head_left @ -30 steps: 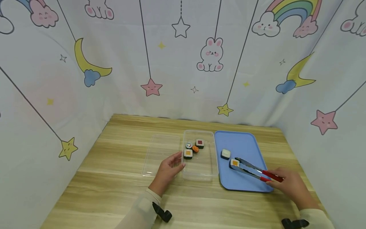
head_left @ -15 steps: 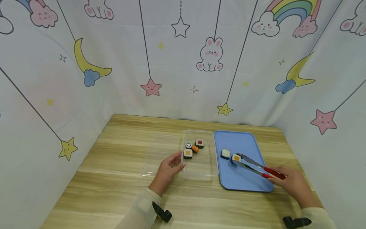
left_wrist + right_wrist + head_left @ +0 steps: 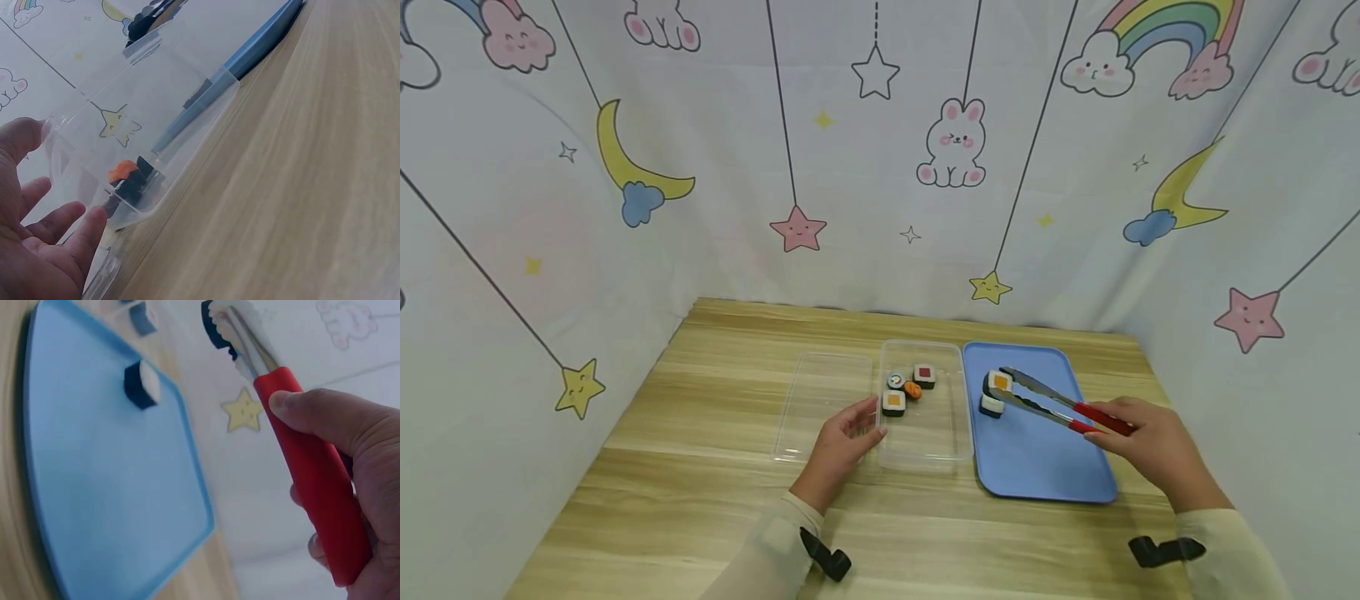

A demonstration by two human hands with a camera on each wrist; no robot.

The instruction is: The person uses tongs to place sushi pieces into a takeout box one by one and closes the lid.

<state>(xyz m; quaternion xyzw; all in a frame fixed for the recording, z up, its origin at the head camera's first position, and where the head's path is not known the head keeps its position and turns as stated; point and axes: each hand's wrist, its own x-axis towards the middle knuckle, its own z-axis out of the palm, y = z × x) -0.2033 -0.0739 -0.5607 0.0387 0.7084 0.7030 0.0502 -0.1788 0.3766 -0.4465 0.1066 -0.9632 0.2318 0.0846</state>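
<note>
Lifted since a second ago, the orange-topped roll (image 3: 998, 382) now hangs in the tongs (image 3: 1052, 402) above the tray's (image 3: 1045, 467) far left part, over the white roll (image 3: 992, 406); before it lay on the tray nearer the person

Worktop (image 3: 700, 467): wooden, carrying everything. Tray: blue, under and ahead of the right grip. Box (image 3: 925, 450): clear, left of the tray, with its lid (image 3: 820, 400) lying further left

Right hand (image 3: 1150, 446) grips the tongs' red handles, thumb on top, fingers curled round them; the tong tips pinch the orange-topped roll well ahead and left of the grip, clear of the tray

Left hand (image 3: 838, 446) rests relaxed at the box's near left wall, fingers loosely spread and touching the rim, holding nothing. Just past those fingers, inside the box, lie four pieces (image 3: 904, 390): another orange-topped roll nearest, then a small orange piece, a round roll and a red-topped roll
</note>
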